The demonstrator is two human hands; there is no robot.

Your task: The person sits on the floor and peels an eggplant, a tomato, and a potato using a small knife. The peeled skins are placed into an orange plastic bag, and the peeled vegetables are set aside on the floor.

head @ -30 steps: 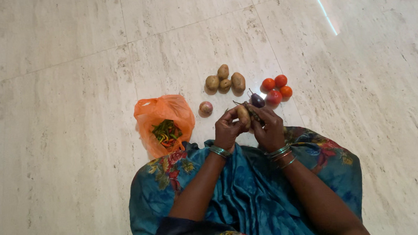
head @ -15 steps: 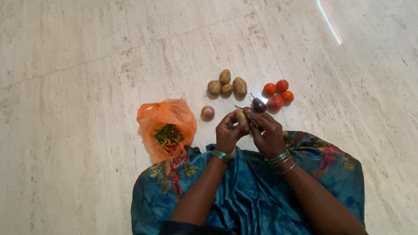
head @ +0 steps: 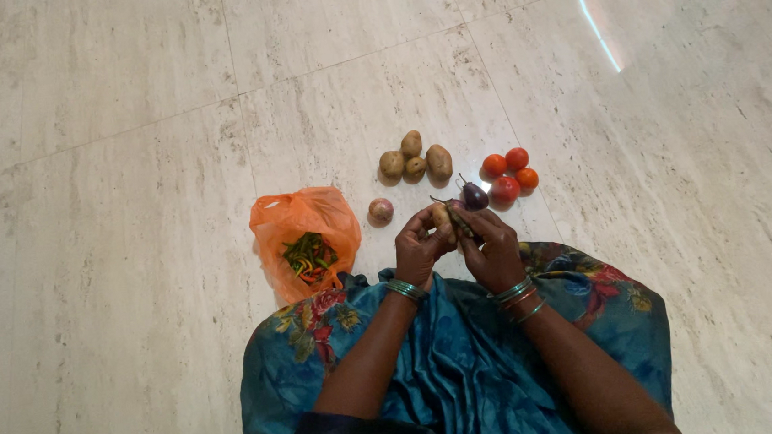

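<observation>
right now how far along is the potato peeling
Early. No peeled potato or peel scraps show on the floor. In hand: the left hand holds one potato while the right hand works a dark peeler against it. Left: four unpeeled potatoes lie in a cluster beyond the hands, beside an onion, a small eggplant and tomatoes.

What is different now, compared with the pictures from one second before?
Very little. The left hand and right hand still hold the same potato together, with a thin dark tool against it; nothing was let go. The potato pile, tomatoes, onion and orange bag stayed where they were.
</observation>
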